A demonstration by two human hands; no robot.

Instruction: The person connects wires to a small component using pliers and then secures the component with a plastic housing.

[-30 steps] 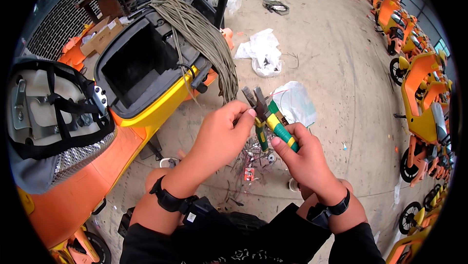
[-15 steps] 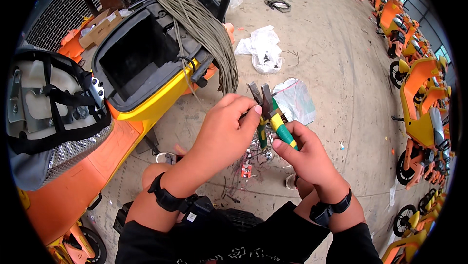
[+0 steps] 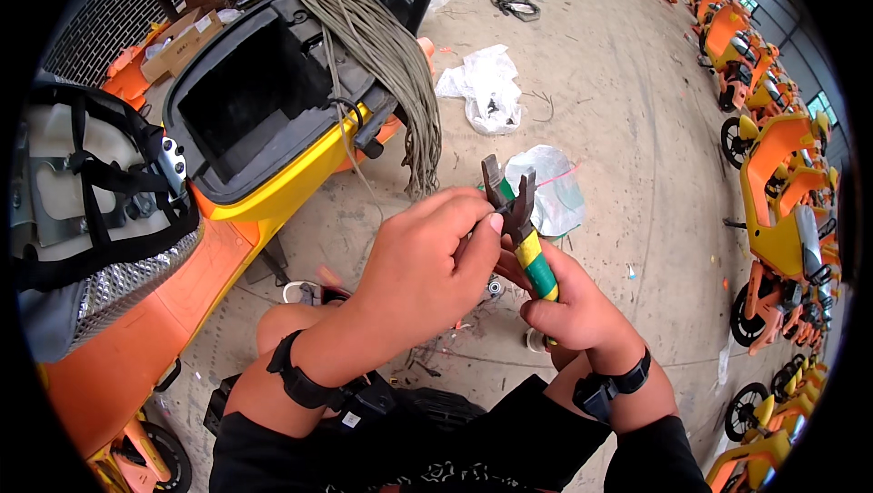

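Pliers (image 3: 518, 229) are gripped in the right hand (image 3: 568, 311), which is closed firmly around the yellow-and-green handles; the dark jaws point up and away from the person and stand slightly apart. Left hand (image 3: 423, 261) is curled just beside the pliers, thumb and fingertips pinched together at the base of the jaws. What the fingertips pinch is too small to tell. Both hands touch each other above the person's knees, over a concrete floor (image 3: 627, 111). Each wrist carries a black band.

Behind the hands, to the left, stands an orange-yellow scooter (image 3: 273, 193) with its seat compartment (image 3: 245, 93) open. A thick bundle of grey cables (image 3: 391, 47) hangs over the compartment's right edge and ends near the left hand. A clear plastic bag (image 3: 555, 193) lies on the floor just behind the pliers; a white bag (image 3: 486, 88) lies farther back. A row of orange scooters (image 3: 773, 156) lines the right side, well apart from the hands.
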